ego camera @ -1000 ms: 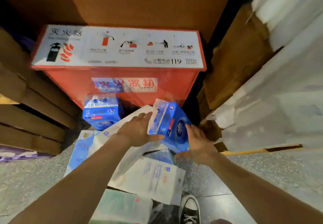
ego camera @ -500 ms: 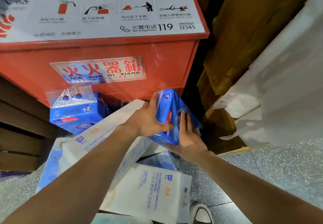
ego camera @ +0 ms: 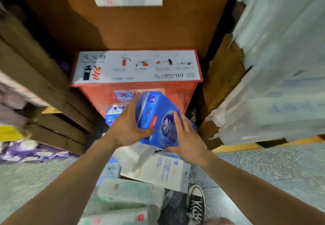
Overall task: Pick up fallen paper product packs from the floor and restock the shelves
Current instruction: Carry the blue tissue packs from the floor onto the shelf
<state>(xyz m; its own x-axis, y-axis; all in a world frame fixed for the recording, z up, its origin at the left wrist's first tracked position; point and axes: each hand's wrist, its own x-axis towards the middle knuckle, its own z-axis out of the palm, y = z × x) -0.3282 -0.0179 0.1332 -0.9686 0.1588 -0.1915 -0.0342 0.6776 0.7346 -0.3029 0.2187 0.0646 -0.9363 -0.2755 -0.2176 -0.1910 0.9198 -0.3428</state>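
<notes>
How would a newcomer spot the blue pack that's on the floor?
Find the red fire extinguisher box against the brown panel. At the foot of its front, leftward, sits a blue pack with a clear plastic top, partly behind the left hand. The other blue pack is held between that hand and the right hand; nearer lie a white pack and pale green packs.

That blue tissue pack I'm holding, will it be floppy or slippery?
Probably light: the left hand and right hand hold the blue pack up, tilted. Its glossy film looks slippery. Rounded edges suggest it is soft, denting under a tight grip.
</notes>
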